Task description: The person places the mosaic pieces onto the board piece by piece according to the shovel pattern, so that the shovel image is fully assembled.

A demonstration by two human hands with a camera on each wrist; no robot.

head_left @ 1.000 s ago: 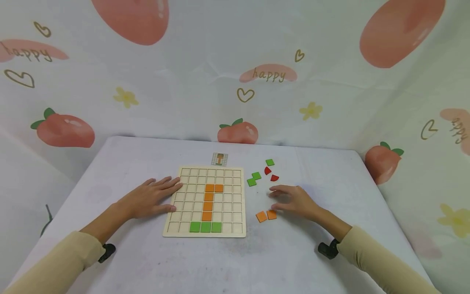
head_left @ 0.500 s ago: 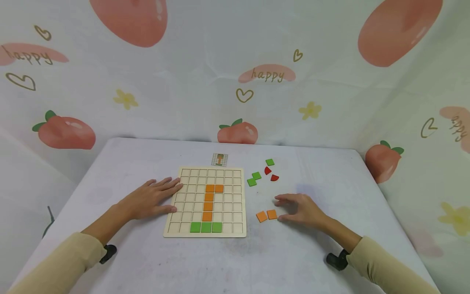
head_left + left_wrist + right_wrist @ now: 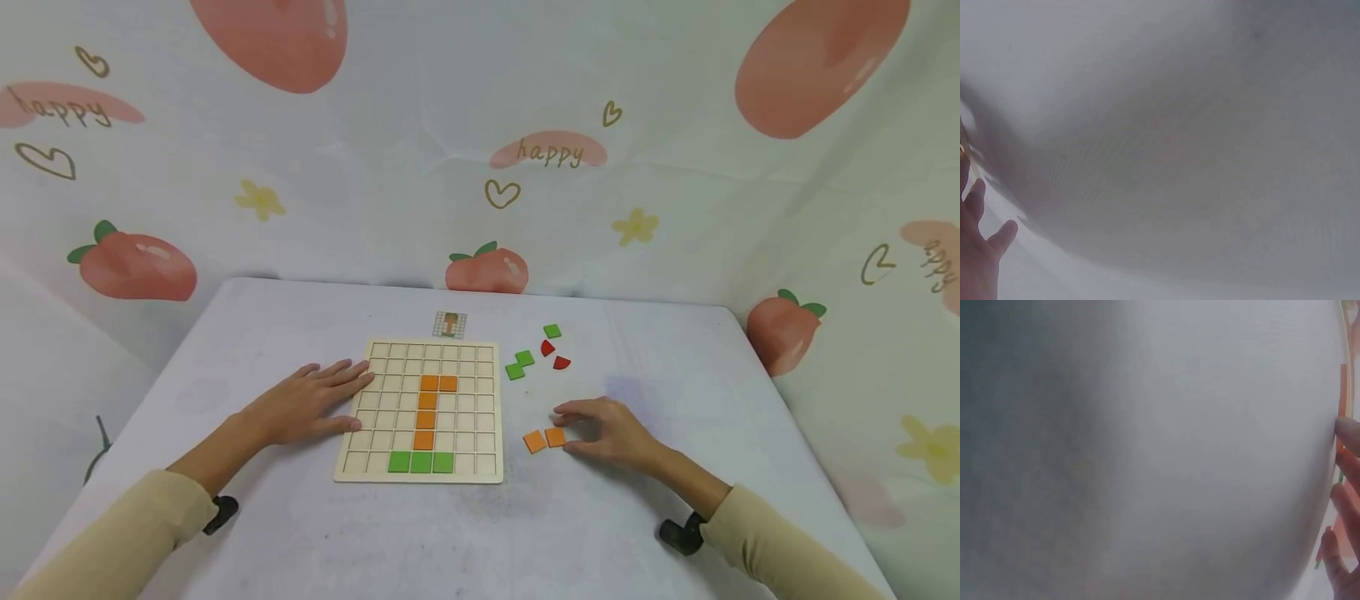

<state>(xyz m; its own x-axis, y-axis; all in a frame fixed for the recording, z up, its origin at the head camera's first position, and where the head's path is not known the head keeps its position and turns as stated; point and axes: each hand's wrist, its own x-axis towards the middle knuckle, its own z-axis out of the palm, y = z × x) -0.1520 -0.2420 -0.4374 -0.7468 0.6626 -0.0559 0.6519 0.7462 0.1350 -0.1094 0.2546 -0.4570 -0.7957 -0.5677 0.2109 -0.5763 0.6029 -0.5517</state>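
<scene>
A wooden grid board (image 3: 477, 423) lies mid-table, with orange square tiles (image 3: 426, 420) in a column topped by one to its right. Green square tiles (image 3: 421, 462) fill part of its front row. My left hand (image 3: 303, 406) rests with spread fingers at the board's left edge. Right of the board are two loose orange tiles, the left one (image 3: 534, 442) and the right one (image 3: 555, 437). My right hand (image 3: 611, 433) has thumb and fingertips right at the right-hand tile, fingers loosely bent. In the right wrist view, fingertips (image 3: 1346, 432) overlap an orange strip.
Beyond the board lies a small pattern card (image 3: 449, 325). Several loose green tiles (image 3: 524, 358) and two red quarter-circle pieces (image 3: 562, 363) lie at the back right of the board. A printed cloth (image 3: 390, 183) hangs behind the table.
My right hand drew back toward the right and front, then edged left again to the right-hand orange tile. The left hand and the tiles stay in place.
</scene>
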